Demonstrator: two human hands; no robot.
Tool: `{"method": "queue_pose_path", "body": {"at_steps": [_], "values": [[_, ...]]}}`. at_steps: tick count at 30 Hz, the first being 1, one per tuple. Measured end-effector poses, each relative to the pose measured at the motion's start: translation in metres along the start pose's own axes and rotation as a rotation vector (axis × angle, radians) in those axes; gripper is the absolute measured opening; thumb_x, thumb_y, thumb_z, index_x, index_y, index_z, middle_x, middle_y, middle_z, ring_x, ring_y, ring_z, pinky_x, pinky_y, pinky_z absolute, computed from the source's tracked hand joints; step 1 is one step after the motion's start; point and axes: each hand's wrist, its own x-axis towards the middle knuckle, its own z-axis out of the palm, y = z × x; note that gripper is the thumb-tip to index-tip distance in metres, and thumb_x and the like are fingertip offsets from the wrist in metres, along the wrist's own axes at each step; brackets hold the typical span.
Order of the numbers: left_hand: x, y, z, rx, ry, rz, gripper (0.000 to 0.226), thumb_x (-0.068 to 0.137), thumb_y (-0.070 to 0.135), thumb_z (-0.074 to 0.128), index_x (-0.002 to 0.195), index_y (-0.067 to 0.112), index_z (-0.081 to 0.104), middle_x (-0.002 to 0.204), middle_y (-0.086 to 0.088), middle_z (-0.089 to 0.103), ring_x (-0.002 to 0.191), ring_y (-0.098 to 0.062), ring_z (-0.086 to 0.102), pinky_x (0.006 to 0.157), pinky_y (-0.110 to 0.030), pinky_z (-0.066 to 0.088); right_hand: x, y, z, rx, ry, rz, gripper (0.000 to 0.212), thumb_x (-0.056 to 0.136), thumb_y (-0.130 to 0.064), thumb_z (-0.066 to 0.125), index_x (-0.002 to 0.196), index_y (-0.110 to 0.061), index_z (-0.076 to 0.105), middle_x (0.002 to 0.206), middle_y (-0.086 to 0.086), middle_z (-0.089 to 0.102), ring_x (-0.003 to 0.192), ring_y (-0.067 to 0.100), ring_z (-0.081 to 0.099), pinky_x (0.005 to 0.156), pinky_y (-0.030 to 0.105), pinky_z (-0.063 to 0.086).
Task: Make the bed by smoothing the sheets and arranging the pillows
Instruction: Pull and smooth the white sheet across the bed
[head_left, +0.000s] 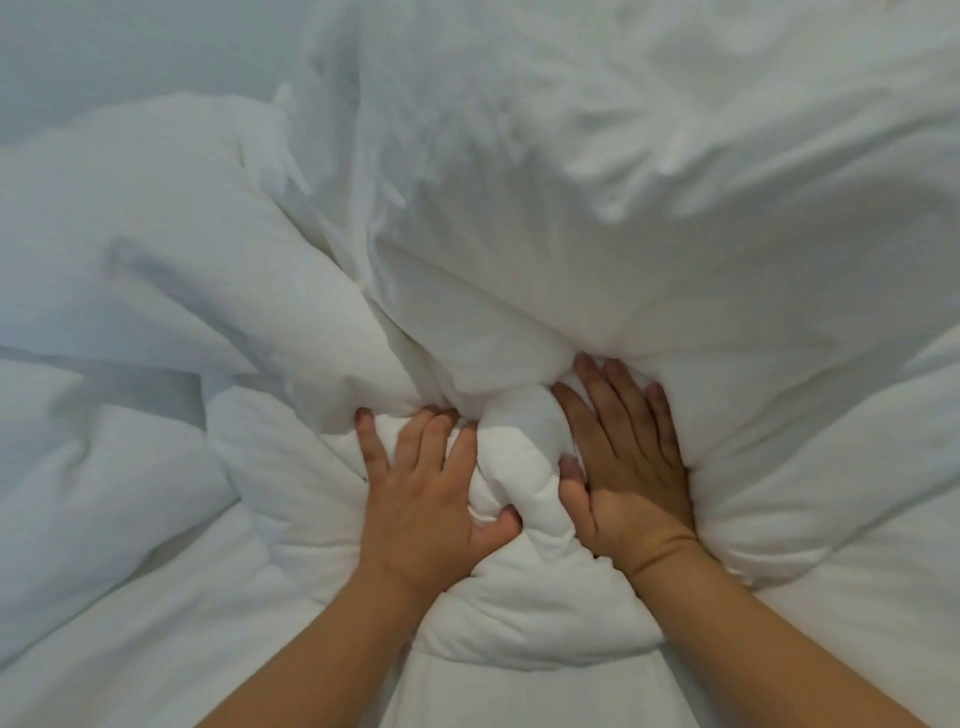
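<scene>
A thick white duvet (519, 597) lies bunched in deep folds across the bed and fills nearly the whole view. My left hand (431, 488) grips a puffy ridge of it at the lower middle, with fingers curled over the top and the thumb dug in from the right. My right hand (623, 467) presses flat on the duvet just right of that ridge, fingers straight and pointing away from me. A large white pillow (597, 208) bulges right behind both hands. A second white pillow (156, 234) lies to its left.
Flat white sheet (130, 649) shows at the lower left and along the bottom edge. A pale wall (104, 47) fills the top left corner beyond the bedding.
</scene>
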Motion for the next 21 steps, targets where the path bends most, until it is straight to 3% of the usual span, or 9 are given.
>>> {"method": "queue_pose_path", "body": {"at_steps": [9, 12, 14, 16, 18, 21], "values": [[-0.011, 0.004, -0.003, 0.076, 0.026, -0.009, 0.068, 0.080, 0.066, 0.047, 0.114, 0.009, 0.064, 0.112, -0.009, 0.063, 0.113, -0.029, 0.055, 0.112, -0.066, 0.014, -0.003, -0.004, -0.008, -0.027, -0.001, 0.004, 0.062, 0.080, -0.031, 0.039, 0.136, -0.008, 0.053, 0.148, 0.014, 0.042, 0.140, 0.026, 0.029, 0.121, 0.037, 0.004], [-0.023, 0.005, -0.020, 0.140, 0.000, 0.017, 0.057, 0.086, 0.061, 0.045, 0.103, 0.011, 0.066, 0.093, -0.004, 0.063, 0.092, -0.029, 0.059, 0.111, -0.061, 0.023, -0.019, -0.014, -0.036, -0.049, -0.063, 0.020, 0.055, 0.085, -0.031, 0.041, 0.134, -0.009, 0.055, 0.146, 0.012, 0.046, 0.138, 0.026, 0.036, 0.119, 0.043, 0.015], [-0.027, 0.002, -0.042, 0.155, -0.020, 0.123, 0.048, 0.089, 0.054, 0.041, 0.093, 0.015, 0.069, 0.082, -0.002, 0.065, 0.077, -0.029, 0.059, 0.102, -0.054, 0.034, -0.035, -0.013, -0.065, -0.010, -0.136, -0.036, 0.052, 0.087, -0.034, 0.044, 0.132, -0.011, 0.055, 0.144, 0.010, 0.048, 0.134, 0.027, 0.042, 0.117, 0.042, 0.018], [-0.022, -0.003, -0.078, 0.106, 0.012, 0.163, 0.046, 0.088, 0.048, 0.037, 0.078, 0.016, 0.069, 0.070, -0.003, 0.067, 0.064, -0.030, 0.062, 0.078, -0.043, 0.042, -0.042, -0.006, -0.099, 0.032, -0.183, -0.131, 0.046, 0.087, -0.035, 0.047, 0.125, -0.012, 0.058, 0.136, 0.011, 0.053, 0.124, 0.029, 0.051, 0.114, 0.038, 0.022], [-0.008, -0.006, -0.129, -0.004, 0.134, 0.012, 0.046, 0.089, 0.045, 0.033, 0.069, 0.016, 0.063, 0.065, -0.008, 0.066, 0.059, -0.032, 0.063, 0.058, -0.036, 0.043, -0.035, -0.002, -0.135, 0.098, -0.129, -0.172, 0.039, 0.088, -0.030, 0.048, 0.119, -0.010, 0.061, 0.127, 0.013, 0.058, 0.112, 0.031, 0.058, 0.106, 0.033, 0.029], [0.032, -0.013, -0.192, -0.074, 0.339, -0.294, 0.052, 0.099, 0.048, 0.028, 0.091, 0.015, 0.067, 0.092, -0.014, 0.070, 0.085, -0.037, 0.065, 0.065, -0.036, 0.043, -0.007, 0.000, -0.187, 0.098, 0.060, -0.204, 0.051, 0.091, -0.042, 0.045, 0.132, -0.013, 0.055, 0.135, 0.008, 0.054, 0.121, 0.024, 0.051, 0.107, 0.031, 0.031]]}}
